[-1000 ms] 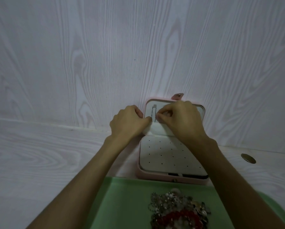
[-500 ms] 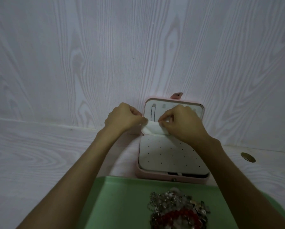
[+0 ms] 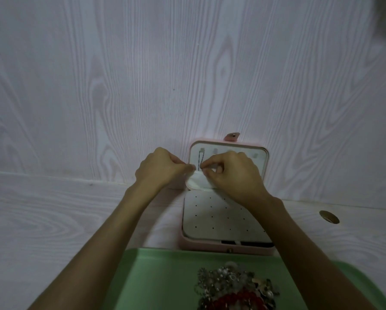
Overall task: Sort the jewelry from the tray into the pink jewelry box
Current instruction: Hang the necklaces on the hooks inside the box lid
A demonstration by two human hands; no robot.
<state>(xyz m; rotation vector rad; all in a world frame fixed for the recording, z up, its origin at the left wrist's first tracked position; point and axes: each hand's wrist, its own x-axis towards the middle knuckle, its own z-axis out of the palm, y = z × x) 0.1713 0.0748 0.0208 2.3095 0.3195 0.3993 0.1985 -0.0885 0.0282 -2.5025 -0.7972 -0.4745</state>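
Note:
The pink jewelry box stands open against the wall, its lid upright and a white perforated panel over its base. A thin dark necklace chain hangs from a hook at the lid's left. My left hand pinches the left edge of the lid's white pocket flap, which is pulled outward. My right hand pinches the chain's lower end just above the flap. The green tray lies in front with a tangled heap of jewelry, silver pieces and red beads.
A white wood-grain wall rises right behind the box. The white tabletop runs left and right of the box. A round brass-coloured fitting sits in the tabletop to the right.
The pocket flap has come forward from the lid and both hands have shifted slightly along its top edge. The chain is more exposed on the lid.

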